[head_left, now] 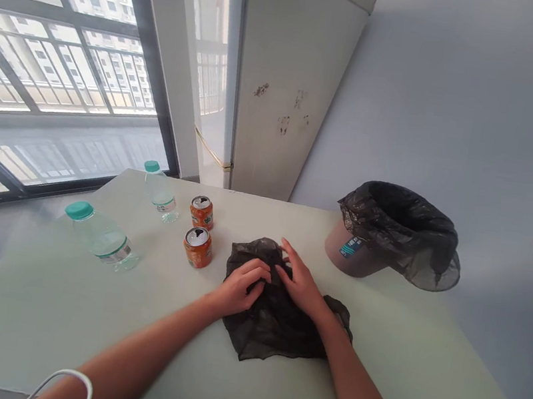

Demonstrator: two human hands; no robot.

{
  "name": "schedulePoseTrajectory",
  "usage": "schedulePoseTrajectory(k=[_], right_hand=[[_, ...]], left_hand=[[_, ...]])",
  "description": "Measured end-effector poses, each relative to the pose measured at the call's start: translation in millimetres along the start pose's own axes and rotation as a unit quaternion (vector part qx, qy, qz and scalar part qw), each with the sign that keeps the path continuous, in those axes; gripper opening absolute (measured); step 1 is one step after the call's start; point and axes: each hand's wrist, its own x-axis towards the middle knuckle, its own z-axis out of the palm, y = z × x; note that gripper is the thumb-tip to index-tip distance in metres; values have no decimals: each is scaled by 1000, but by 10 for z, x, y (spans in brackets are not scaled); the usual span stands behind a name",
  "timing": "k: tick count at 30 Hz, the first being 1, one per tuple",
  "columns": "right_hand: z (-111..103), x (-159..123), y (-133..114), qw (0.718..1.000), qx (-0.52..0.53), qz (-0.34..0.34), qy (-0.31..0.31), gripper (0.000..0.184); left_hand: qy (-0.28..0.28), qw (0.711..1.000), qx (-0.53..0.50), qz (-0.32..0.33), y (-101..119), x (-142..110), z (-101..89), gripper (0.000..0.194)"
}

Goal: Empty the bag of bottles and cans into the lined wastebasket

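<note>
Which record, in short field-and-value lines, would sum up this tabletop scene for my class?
Left hand: on the loose black bag, fingers curled
Right hand: on the same bag, fingers spread
Cans: two, orange, opened, upright
Bottles: two, clear, green-capped
Bin: far right, lined with black plastic
Behind table: refrigerator

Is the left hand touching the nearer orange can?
Apart: the head view shows a strip of table between the left hand and the nearer orange can.
</note>
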Motion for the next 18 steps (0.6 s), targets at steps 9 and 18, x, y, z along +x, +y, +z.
schedulePoseTrajectory(k=[9, 18], right_hand=[[-54, -3, -62, 999, -23, 21, -34, 12], [-54, -40, -131, 993, -48, -109, -22, 21]], left_hand=[[64, 993, 81, -60, 66, -4, -29, 50], [79, 990, 71, -89, -85, -10, 70, 32]])
